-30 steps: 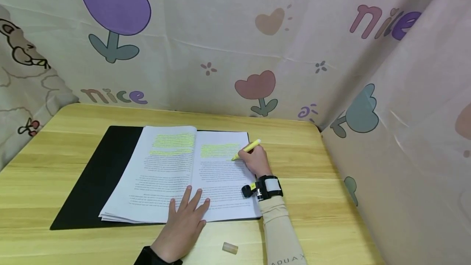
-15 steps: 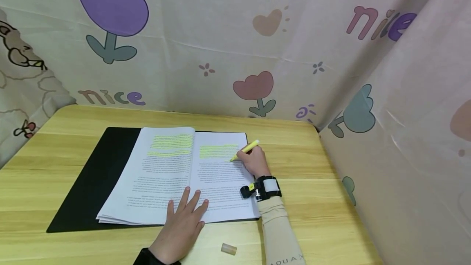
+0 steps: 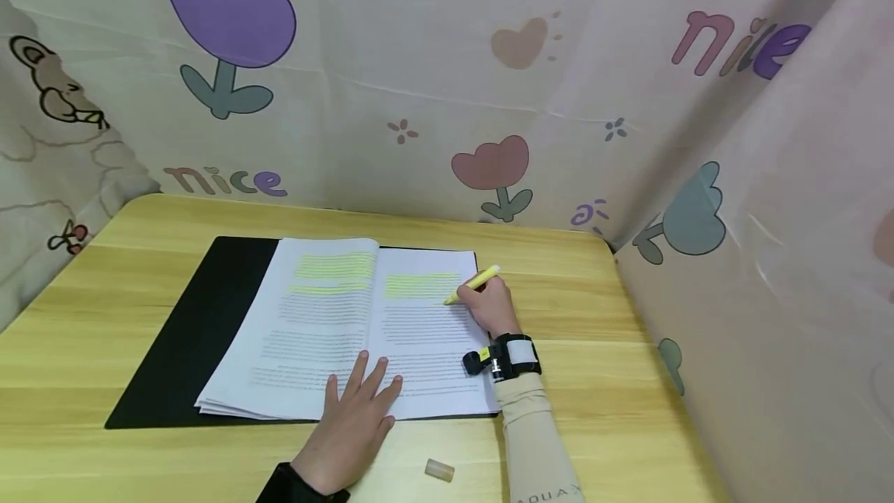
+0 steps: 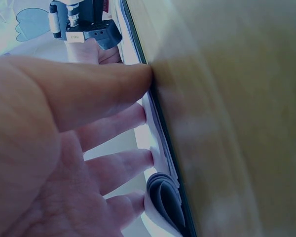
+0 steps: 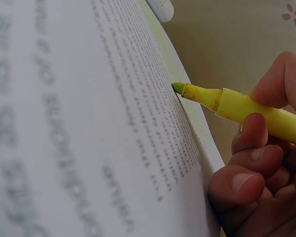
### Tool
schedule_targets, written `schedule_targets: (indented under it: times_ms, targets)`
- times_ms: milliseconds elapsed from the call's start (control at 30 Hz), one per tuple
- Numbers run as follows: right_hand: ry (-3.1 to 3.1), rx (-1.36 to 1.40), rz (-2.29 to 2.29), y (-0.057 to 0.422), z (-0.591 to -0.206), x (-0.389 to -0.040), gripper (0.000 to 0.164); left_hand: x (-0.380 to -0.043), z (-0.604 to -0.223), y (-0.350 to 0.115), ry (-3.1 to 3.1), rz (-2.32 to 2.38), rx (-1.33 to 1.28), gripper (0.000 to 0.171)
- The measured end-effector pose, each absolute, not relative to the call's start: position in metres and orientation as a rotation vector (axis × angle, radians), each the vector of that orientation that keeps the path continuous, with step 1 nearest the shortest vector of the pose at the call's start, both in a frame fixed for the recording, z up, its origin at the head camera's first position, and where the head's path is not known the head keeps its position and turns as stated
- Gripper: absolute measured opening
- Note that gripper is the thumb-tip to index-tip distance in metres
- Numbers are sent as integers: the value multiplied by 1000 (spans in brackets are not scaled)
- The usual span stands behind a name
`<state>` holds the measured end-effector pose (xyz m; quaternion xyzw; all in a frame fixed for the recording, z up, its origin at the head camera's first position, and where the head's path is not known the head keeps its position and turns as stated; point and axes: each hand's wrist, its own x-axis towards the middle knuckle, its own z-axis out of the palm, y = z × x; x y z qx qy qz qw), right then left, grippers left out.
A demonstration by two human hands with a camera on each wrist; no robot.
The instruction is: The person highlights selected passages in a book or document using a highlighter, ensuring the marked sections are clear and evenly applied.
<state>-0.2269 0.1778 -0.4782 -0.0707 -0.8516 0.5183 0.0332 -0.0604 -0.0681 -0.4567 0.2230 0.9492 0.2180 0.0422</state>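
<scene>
Printed pages (image 3: 433,340) lie open in a black folder (image 3: 188,332), with yellow-marked lines near the top of both pages. My right hand (image 3: 491,306) pinches a yellow highlighter (image 3: 478,279) between thumb and fingers. Its green-yellow tip, seen close in the right wrist view on the highlighter (image 5: 256,112), is at a text line on the right page, just under the marked block. My left hand (image 3: 355,427) rests with fingers spread across the lower edge of the pages, near the fold. In the left wrist view, the fingertips of that hand (image 4: 89,123) meet the paper, and the sheets curl at the fold.
A small cap-like cylinder (image 3: 439,470) lies on the wooden table (image 3: 580,410) in front of the pages, between the forearms. Patterned cloth (image 3: 391,45) hangs behind the table and along both sides. A camera (image 3: 476,363) juts from the right wristband over the page.
The head view shifts slightly, moving the whole scene left and then right. Both hands keep their places on the pages, and the highlighter tip shows little movement along the line.
</scene>
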Motion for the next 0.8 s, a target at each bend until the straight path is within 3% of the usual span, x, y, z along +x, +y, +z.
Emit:
schedule_targets:
  times_ms: [800]
  targets:
    - [-2625,-207,1574,181,-478,-229,15,-60,-454,-66,2912,691,684,43]
